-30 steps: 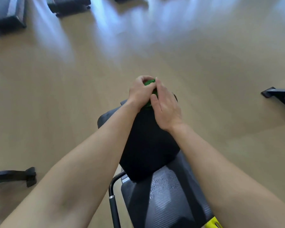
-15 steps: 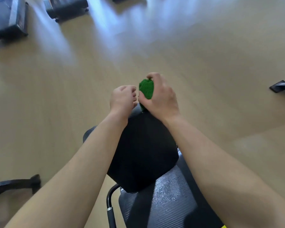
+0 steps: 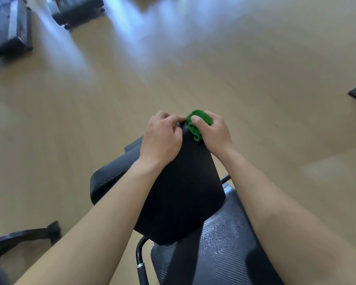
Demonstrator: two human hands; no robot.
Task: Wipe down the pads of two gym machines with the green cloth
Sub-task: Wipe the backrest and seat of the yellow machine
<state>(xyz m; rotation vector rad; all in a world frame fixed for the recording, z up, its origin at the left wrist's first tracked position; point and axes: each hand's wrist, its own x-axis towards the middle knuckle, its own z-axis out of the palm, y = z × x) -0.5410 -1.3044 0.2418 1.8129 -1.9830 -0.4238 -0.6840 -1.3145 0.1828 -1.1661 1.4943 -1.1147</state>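
green cloth (image 3: 197,125): mostly hidden in right hand (image 3: 216,134) | top-left machine (image 3: 6,31): blurred, cropped

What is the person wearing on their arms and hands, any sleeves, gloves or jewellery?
Nothing shows. The left hand and right hand are ungloved, with no rings or watch in view. The left forearm and right forearm are bare to the frame's edge, so no sleeve, strap or marking is visible.

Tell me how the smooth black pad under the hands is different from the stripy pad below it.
The smooth pad looks plain and matte; the stripy pad has fine ribs and a sheen. The stripy pad carries wet-looking speckles; the smooth pad shows none. The right hand holds the green cloth at the smooth pad's top, the left hand beside it; no hand touches the stripy pad. Both are black.
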